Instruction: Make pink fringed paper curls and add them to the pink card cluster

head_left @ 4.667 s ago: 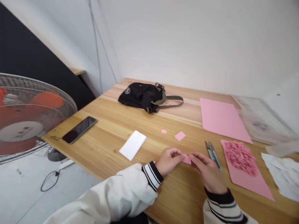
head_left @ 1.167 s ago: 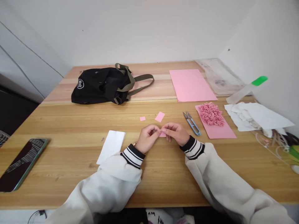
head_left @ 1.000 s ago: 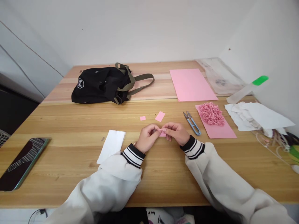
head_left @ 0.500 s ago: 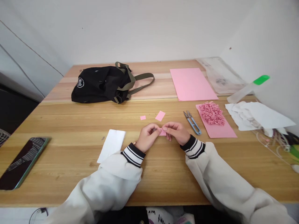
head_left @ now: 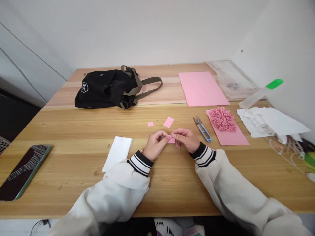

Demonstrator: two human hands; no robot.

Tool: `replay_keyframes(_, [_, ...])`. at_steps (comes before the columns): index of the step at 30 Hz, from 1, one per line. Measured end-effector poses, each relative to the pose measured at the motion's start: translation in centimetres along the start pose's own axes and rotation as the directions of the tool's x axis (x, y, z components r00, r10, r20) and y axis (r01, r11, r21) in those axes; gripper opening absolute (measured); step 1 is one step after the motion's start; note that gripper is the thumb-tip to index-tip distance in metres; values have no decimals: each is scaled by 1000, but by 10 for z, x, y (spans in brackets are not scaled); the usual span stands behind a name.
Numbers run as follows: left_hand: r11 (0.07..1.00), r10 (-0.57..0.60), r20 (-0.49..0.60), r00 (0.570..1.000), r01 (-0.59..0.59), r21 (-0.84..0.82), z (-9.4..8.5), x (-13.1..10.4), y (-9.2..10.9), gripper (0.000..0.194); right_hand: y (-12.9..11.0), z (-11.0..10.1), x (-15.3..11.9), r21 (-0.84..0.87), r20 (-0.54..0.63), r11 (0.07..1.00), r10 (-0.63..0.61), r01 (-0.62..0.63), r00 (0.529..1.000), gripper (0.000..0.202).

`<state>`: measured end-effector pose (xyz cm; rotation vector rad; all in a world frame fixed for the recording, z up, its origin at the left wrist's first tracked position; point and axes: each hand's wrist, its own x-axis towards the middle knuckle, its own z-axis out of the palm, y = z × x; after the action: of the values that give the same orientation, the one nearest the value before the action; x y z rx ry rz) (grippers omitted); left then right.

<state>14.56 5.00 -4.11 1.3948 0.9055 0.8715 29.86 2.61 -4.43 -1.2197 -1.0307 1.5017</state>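
Note:
Between my two hands is a small piece of pink paper (head_left: 171, 140) with fine slits or lines across it. My left hand (head_left: 156, 144) pinches its left side between thumb and fingers. At its right side, my right hand (head_left: 186, 139) pinches the edge, thumb and forefinger together. Just beyond the hands lie a pink paper rectangle (head_left: 168, 122) and a smaller pink piece (head_left: 150, 124). To the right rest blue-handled thread snips (head_left: 202, 129), blades pointing away. Beside them a heap of curly pink paper shreds (head_left: 223, 119) sits on a pink sheet (head_left: 236, 138).
A folded white cloth (head_left: 117, 153) lies left of my hands, and a phone (head_left: 23, 172) farther left. At the back are a black bag (head_left: 105, 89) and a large pink sheet (head_left: 203, 88). White paper scraps (head_left: 268, 121) and a green-tipped plastic strip (head_left: 261, 95) crowd the right.
Both hands keep their pinch on the pink paper in nearly the same place. Only a slight shift of the right fingers shows; the other things stay where they were.

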Motion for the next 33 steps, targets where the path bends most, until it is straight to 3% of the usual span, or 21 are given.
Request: replay_keyframes(33, [1000, -5, 7, 1000, 5, 10, 0, 0, 1, 15, 1, -1, 1, -28, 16, 999, -23, 23, 1000, 23])
